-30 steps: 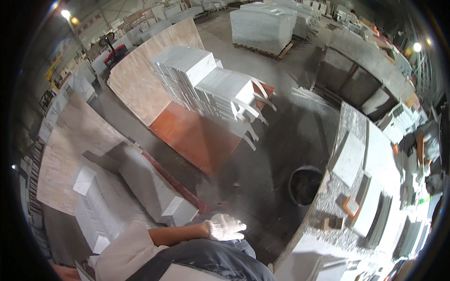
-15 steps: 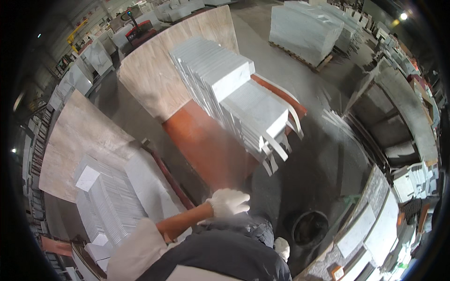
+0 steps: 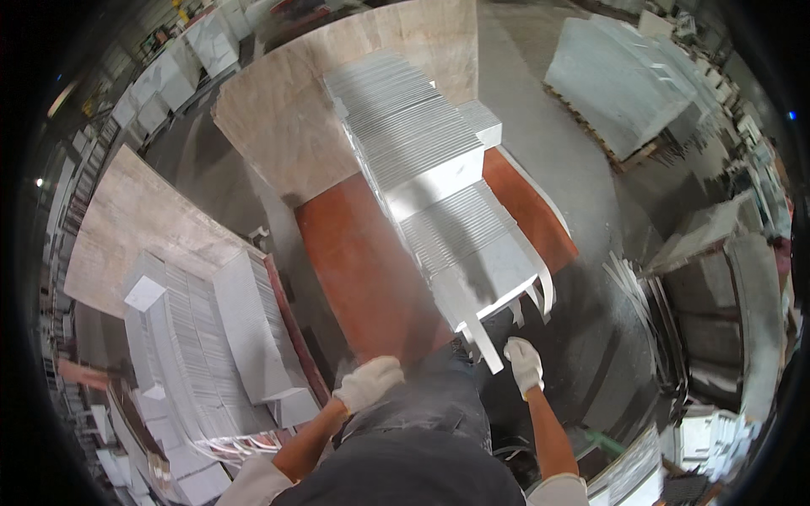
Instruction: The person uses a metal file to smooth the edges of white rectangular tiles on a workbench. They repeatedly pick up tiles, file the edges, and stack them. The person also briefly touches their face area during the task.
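My left hand [image 3: 369, 384], in a white knit glove, hangs over my dark trousers near the front edge of an orange board [image 3: 363, 266]. Its fingers are curled together and no object shows in them. My right hand [image 3: 525, 367], gloved the same way, is loosely closed beside a pale strip [image 3: 483, 344] that juts from the stack ahead. Nothing shows in that hand either. Before me, thin white stone tiles [image 3: 405, 118] stand on edge in a stepped stack on the orange board. Neither hand appears to touch the stack.
A plywood sheet [image 3: 287, 126] stands behind the stack. On the left, more tiles [image 3: 190, 337] rest against another plywood sheet [image 3: 126, 244]. A large block of slabs [image 3: 620, 93] sits on a pallet at the far right. Loose pale strips [image 3: 633, 291] lie on the floor at right.
The view has shifted closer to the tile stack. My right hand has come forward from beside my body. My left hand has moved slightly left, its fingers now closer together.
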`<action>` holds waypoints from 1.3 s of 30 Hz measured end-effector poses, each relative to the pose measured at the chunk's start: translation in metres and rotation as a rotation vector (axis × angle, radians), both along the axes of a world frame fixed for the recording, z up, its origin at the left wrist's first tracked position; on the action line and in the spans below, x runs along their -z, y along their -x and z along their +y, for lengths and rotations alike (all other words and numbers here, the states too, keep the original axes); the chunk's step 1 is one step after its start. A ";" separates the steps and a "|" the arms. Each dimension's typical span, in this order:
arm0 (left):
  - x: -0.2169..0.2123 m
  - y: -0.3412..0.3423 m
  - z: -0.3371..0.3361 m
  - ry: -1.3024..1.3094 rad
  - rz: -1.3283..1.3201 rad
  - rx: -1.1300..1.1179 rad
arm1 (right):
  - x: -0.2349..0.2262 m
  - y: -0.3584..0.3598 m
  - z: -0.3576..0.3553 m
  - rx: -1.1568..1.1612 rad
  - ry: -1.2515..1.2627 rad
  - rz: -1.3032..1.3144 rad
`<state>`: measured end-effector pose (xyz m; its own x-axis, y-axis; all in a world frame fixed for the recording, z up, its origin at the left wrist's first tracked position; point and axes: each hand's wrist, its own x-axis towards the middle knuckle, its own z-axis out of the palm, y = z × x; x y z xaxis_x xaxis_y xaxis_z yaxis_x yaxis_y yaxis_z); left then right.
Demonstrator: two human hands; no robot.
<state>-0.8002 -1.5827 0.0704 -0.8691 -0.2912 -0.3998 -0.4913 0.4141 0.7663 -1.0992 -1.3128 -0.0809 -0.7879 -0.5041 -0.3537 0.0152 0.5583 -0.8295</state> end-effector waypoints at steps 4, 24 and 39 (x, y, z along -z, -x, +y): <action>0.024 0.103 -0.057 -0.139 -0.059 -0.546 | -0.003 0.121 -0.125 -0.103 0.102 0.105; 0.116 0.341 -0.290 -0.066 0.446 -1.589 | -0.025 0.325 -0.494 0.073 0.392 -0.097; 0.107 0.342 -0.273 -0.142 0.521 -1.628 | -0.023 0.318 -0.482 0.133 0.413 -0.174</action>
<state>-1.1423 -1.8553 -0.0370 0.2276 -0.9291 -0.2914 -0.0110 -0.3017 0.9533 -1.4173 -1.7949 -0.0576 -0.8022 -0.5287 -0.2774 0.2231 0.1655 -0.9606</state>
